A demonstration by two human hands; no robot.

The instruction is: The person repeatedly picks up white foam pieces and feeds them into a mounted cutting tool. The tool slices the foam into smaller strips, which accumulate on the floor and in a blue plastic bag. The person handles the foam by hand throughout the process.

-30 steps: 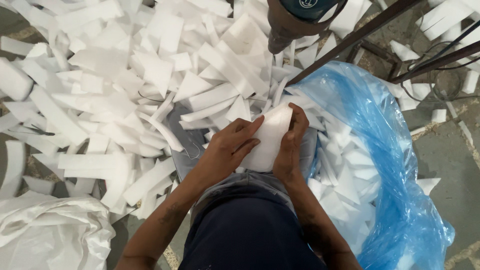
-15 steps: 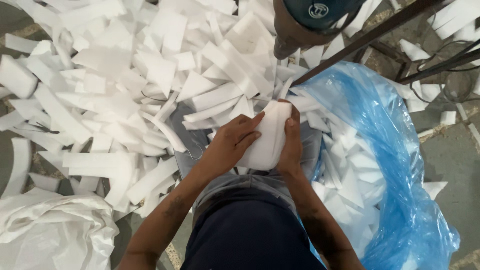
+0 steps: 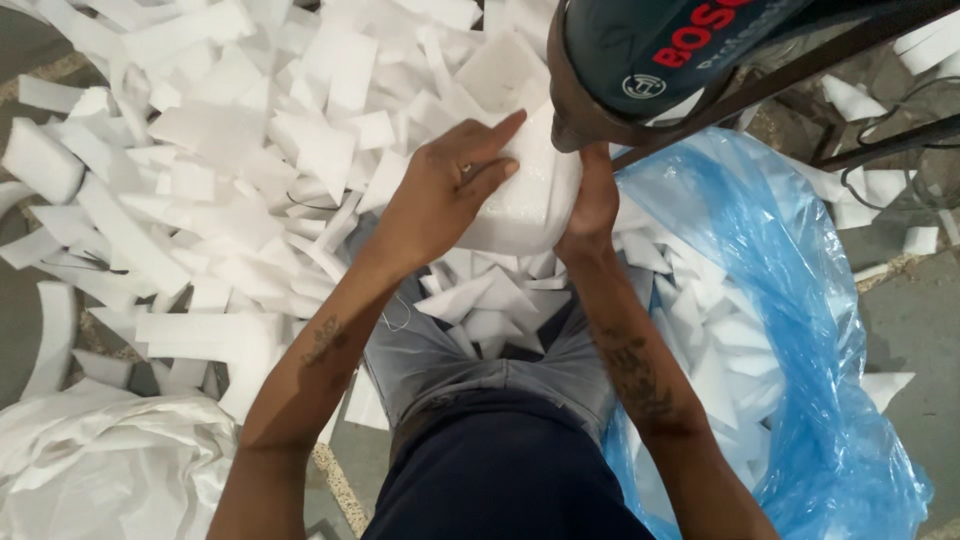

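The white foam block [image 3: 525, 205] is thick and rounded at its lower edge, and it is pressed up under a dark power tool [image 3: 660, 50]. The left hand [image 3: 440, 190] grips its left face with spread fingers, and the right hand [image 3: 592, 200] clasps its right side. Its top is perhaps touching the tool, but that part is hidden.

White foam block with rounded edges [image 3: 525, 205], smooth and thick, held raised above the lap between two bare hands. Left hand [image 3: 440, 195] spread flat over its left face, fingers stretched toward the top edge. Right hand [image 3: 592, 200] clamped against its right side. Upper corner tucked under the nose of a dark teal power tool [image 3: 660, 50]; lower edge hanging free.
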